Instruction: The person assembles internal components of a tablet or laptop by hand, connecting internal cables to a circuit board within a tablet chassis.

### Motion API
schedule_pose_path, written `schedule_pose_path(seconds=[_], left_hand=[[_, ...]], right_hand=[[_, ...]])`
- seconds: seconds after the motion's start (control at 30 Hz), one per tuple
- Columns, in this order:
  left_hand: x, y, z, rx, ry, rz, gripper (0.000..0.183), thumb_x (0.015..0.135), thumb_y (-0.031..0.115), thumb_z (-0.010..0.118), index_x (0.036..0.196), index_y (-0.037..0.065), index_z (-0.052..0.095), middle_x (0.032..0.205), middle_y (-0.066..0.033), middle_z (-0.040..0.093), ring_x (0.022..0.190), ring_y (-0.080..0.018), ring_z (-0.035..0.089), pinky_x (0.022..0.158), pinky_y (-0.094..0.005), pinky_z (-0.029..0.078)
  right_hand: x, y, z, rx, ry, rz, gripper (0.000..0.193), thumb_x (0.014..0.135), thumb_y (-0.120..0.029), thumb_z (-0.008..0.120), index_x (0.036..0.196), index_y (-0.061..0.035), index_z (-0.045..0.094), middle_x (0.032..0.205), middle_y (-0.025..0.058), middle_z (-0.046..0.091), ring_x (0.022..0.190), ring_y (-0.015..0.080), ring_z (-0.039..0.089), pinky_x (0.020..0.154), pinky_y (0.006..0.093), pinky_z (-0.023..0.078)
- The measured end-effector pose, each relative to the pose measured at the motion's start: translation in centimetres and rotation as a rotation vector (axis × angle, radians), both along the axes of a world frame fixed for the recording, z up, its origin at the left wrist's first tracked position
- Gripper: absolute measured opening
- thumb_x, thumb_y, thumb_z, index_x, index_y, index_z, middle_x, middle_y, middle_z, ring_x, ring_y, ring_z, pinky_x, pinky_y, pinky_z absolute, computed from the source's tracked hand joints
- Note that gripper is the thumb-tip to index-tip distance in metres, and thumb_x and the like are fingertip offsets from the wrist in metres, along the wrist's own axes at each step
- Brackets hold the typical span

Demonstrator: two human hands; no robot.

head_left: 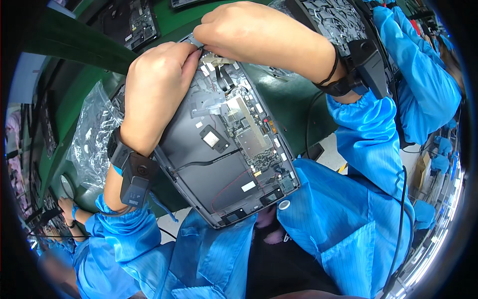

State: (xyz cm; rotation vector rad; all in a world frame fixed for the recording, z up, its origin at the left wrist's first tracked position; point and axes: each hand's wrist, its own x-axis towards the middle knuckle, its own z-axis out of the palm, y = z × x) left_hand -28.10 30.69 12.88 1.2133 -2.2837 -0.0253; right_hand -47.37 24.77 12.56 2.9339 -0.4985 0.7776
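Observation:
An opened grey laptop chassis (186, 134) lies slanted in front of me, its near edge at my blue smock. A circuit board (251, 142) runs along its right part, and a black cable (201, 163) crosses the bare left part. My left hand (158, 82) is closed at the far edge of the chassis, thumb and fingertips pressed together. Beside it, my right hand (239, 29) pinches at the same far corner. The fingertips nearly meet, and the hands hide what lies between them. Each wrist wears a black strapped device.
A clear plastic bag (92, 142) lies left of the chassis on the green table (279, 94). Another laptop part (132, 25) sits at the far left. A dark tray (331, 20) of small pieces stands far right. A co-worker's hand (66, 207) shows left, another's blue sleeve (423, 84) right.

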Motion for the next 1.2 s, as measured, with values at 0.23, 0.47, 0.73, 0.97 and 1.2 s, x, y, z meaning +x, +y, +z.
schedule_pose_path(seconds=[0.23, 0.47, 0.73, 0.97, 1.2], left_hand=[[0.3, 0.3, 0.8, -0.070, 0.096, -0.028, 0.015, 0.077, 0.007, 0.070, 0.091, 0.002, 0.067, 0.085, -0.0125, 0.064, 0.080, -0.0323, 0.061, 0.072, -0.0400, 0.050], [0.6, 5.6, 3.5, 0.263, -0.054, -0.007, 0.044, 0.061, 0.013, 0.082, 0.100, 0.004, 0.065, 0.101, -0.0118, 0.057, 0.094, -0.0316, 0.054, 0.083, -0.0382, 0.045], [0.3, 4.7, 3.0, 0.263, -0.001, -0.059, 0.029, 0.067, 0.009, 0.079, 0.091, 0.003, 0.063, 0.090, -0.0114, 0.062, 0.085, -0.0314, 0.058, 0.077, -0.0379, 0.047], [0.7, 2.4, 3.8, 0.608, 0.450, -0.047, 0.012, 0.085, 0.007, 0.069, 0.095, 0.000, 0.069, 0.083, -0.0054, 0.069, 0.071, -0.0107, 0.062, 0.065, -0.0253, 0.050], [0.3, -0.5, 3.0, 0.824, 0.649, -0.107, 0.016, 0.090, 0.010, 0.063, 0.098, -0.004, 0.069, 0.092, -0.0072, 0.069, 0.082, -0.0116, 0.063, 0.075, -0.0238, 0.049]], right_hand=[[-0.3, 0.1, 0.1, 0.036, 0.027, -0.058, 0.010, 0.076, -0.011, 0.065, 0.079, -0.0022, 0.064, 0.073, 0.0128, 0.063, 0.077, 0.0299, 0.066, 0.069, 0.0383, 0.053], [-3.5, 2.4, 0.2, 0.079, -0.439, -0.134, 0.010, 0.082, -0.013, 0.068, 0.088, -0.0050, 0.067, 0.087, 0.0068, 0.067, 0.082, 0.0275, 0.062, 0.072, 0.0367, 0.051], [-4.3, 5.8, -1.6, 0.104, -0.464, -0.031, 0.026, 0.069, -0.005, 0.072, 0.095, -0.0085, 0.069, 0.094, 0.0038, 0.066, 0.076, 0.0231, 0.061, 0.065, 0.0333, 0.050], [-3.6, 7.0, -1.6, -0.097, -0.411, 0.067, 0.032, 0.070, -0.011, 0.068, 0.102, -0.0100, 0.069, 0.108, 0.0047, 0.066, 0.077, 0.0189, 0.061, 0.063, 0.0299, 0.049], [-3.1, 6.5, -1.5, -0.299, -0.442, 0.033, 0.026, 0.067, -0.011, 0.067, 0.093, -0.0050, 0.069, 0.101, 0.0048, 0.068, 0.076, 0.0171, 0.061, 0.058, 0.0271, 0.047]])
